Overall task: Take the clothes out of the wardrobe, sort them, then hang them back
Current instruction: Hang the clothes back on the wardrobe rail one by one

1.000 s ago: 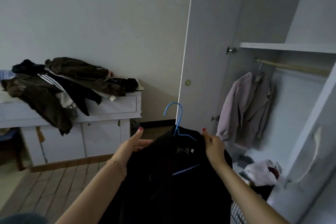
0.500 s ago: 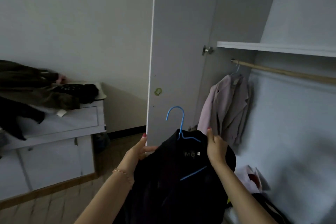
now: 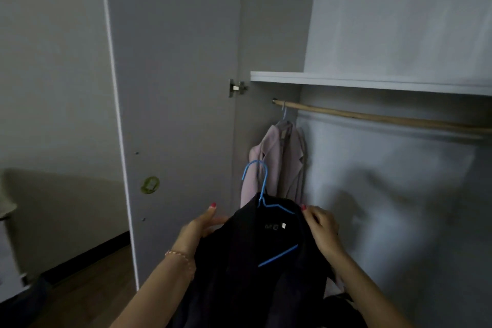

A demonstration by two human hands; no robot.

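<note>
Hanger hook (image 3: 255,178) up — leftward curl.

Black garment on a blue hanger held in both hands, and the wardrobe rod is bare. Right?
Not quite. The head view shows the wooden rod is not bare: a pale pink jacket hangs at its left end. The rest holds: left hand and right hand hold the black garment on its blue hanger.

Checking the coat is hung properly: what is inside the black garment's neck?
A blue hanger sits inside the black garment: hook, one shoulder wire and part of the lower bar show. The other shoulder is covered by cloth.
</note>
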